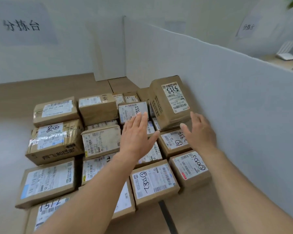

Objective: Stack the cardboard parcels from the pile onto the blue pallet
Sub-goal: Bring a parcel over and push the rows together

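1. Both grips are hovering released, holding nothing: the left grip point(135, 137) is spreading flat above the middle rows, and the right grip point(200, 132) is opening just beside the tall parcel point(169, 102).
2. Along the right, the white partition point(227, 98) is walling in the tan counter point(41, 88).
3. Rows of cardboard parcels point(56, 141) are covering it, none lifted.
4. No blue pallet is showing, so I'm judging nearly all the stacking is left.
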The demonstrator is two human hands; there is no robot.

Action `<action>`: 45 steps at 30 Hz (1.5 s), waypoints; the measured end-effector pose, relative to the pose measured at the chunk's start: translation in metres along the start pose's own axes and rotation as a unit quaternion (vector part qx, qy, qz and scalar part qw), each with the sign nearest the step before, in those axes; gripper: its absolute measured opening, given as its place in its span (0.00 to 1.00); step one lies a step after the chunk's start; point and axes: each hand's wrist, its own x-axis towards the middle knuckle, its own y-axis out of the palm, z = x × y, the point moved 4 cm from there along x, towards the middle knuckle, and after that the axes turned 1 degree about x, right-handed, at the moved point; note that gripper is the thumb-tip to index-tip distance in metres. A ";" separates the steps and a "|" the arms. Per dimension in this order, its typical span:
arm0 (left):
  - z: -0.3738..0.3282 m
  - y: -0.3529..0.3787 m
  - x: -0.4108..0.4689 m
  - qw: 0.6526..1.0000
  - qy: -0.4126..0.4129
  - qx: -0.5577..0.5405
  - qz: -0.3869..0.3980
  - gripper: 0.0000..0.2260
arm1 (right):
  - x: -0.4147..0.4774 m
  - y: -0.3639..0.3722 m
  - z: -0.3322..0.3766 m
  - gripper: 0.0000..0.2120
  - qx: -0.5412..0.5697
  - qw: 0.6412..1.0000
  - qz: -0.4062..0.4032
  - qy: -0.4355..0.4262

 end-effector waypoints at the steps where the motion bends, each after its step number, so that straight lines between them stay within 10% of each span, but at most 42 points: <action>1: -0.007 0.004 0.012 1.000 -0.006 -0.008 0.005 0.33 | 0.012 0.000 -0.007 0.29 0.006 1.000 0.006 0.000; 12: -0.044 0.055 0.102 0.986 -0.090 -0.126 0.061 0.33 | 0.108 0.025 -0.057 0.27 0.132 0.982 0.130 0.049; 17: -0.044 0.067 0.108 0.964 -0.126 -0.220 0.075 0.34 | 0.114 0.035 -0.063 0.09 0.241 0.956 0.157 0.055; 27: -0.039 0.049 0.086 0.931 -0.103 -0.345 0.058 0.39 | 0.081 0.021 -0.049 0.29 0.298 0.938 0.176 0.002; 45: 0.058 -0.069 -0.087 0.944 -0.083 -0.321 -0.004 0.43 | -0.065 -0.010 0.100 0.35 0.311 0.922 0.151 -0.177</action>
